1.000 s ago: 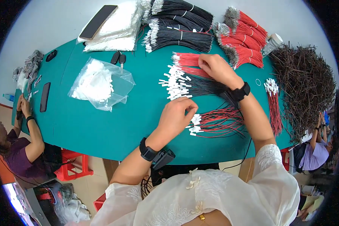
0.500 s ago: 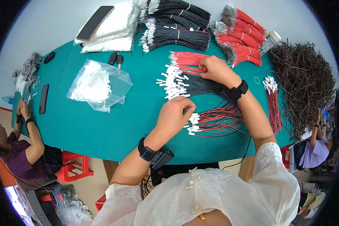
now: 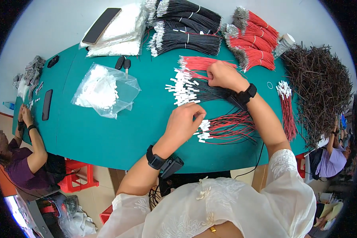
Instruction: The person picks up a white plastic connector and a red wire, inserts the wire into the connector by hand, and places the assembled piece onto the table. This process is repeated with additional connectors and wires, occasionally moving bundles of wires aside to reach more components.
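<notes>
In the head view, a fan of red and black wire leads (image 3: pixel 230 127) lies on the green table (image 3: pixel 107 135), each thin lead ending in a small white connector, the connectors bunched at the fan's left end. The left hand (image 3: pixel 184 123) rests on those connectors, fingers curled together over them; whether they pinch one cannot be told. Just beyond this fan lies a second spread of black leads with white connectors (image 3: pixel 186 88), and the right hand (image 3: pixel 223 75) is closed on its wires beside a loose red wire bundle (image 3: pixel 196 62). Left of that spread sits a clear plastic bag of white connectors (image 3: pixel 104 90).
</notes>
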`<state>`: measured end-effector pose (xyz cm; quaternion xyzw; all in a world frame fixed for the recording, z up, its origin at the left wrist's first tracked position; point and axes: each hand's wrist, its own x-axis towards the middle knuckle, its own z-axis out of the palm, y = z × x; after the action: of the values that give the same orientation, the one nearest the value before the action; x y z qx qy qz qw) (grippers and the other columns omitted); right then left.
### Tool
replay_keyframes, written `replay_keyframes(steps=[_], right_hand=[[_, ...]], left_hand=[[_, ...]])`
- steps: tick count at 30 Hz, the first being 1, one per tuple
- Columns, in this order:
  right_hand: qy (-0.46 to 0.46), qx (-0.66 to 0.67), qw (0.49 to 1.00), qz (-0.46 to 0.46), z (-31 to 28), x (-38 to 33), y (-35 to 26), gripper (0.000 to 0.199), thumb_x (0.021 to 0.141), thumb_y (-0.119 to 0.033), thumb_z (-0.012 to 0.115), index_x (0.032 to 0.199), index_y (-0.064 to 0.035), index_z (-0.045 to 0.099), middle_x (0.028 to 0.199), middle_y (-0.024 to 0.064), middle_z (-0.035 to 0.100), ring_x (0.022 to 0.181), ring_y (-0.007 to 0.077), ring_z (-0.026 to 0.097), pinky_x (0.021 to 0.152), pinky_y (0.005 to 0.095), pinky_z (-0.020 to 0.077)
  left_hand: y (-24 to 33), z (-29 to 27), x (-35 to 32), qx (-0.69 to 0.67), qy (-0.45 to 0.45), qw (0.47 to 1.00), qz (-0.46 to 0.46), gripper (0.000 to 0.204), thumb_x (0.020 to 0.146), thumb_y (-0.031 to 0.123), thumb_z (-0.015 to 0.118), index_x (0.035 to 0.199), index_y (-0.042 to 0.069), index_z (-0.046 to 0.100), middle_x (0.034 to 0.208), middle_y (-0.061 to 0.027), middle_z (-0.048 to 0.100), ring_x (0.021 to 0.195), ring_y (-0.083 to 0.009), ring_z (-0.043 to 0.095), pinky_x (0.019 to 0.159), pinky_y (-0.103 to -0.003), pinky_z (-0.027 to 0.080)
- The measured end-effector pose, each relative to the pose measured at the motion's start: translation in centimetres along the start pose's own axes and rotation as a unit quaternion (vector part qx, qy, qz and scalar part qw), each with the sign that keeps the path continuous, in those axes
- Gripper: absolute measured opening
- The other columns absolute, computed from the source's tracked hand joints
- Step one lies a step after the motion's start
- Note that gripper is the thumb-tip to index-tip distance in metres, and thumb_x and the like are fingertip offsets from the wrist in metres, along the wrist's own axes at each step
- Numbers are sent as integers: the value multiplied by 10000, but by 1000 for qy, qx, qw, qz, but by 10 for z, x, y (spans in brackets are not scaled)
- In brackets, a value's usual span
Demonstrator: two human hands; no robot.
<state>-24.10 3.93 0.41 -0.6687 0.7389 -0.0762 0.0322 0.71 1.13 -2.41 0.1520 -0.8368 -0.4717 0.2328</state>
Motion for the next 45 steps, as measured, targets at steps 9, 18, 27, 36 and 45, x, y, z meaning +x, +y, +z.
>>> replay_keyframes(steps=[9,18,27,36,45], right_hand=[[-11,324,945,39,-4,-7,31,106,842,-65,636,839,12,563,655,55,614,578,183,583,552,336,461],[75,294,952,29,-6,-6,29,181,984,-153,550,959,18,601,750,74,614,630,151,559,595,316,468],[124,228,966,-16,-27,-9,14,185,1016,-136,495,1003,33,569,827,138,622,740,254,598,705,355,474],[47,208,971,-111,-66,-18,-36,192,1022,-145,488,988,36,540,873,162,612,804,321,606,735,366,472],[19,200,970,-135,-63,-28,-59,192,999,-200,516,978,-13,552,820,207,604,790,421,593,670,465,450]], left_hand=[[-1,-2,2,5,10,1000,8,59,836,60,694,872,14,693,835,-114,682,716,-262,668,633,-353,525],[-2,0,2,-3,11,1000,-1,56,822,58,693,860,17,692,822,-117,677,710,-281,661,641,-380,523],[-3,0,2,-2,21,1000,15,100,832,64,695,921,17,693,842,-103,681,712,-246,666,632,-364,523],[-5,-24,18,-437,272,847,-129,364,1014,252,558,1280,4,530,1047,-76,654,892,-150,623,749,-288,509],[-5,-33,11,-440,230,859,-122,409,1054,326,472,1325,20,498,1170,-112,599,1025,-149,591,834,-301,503]])
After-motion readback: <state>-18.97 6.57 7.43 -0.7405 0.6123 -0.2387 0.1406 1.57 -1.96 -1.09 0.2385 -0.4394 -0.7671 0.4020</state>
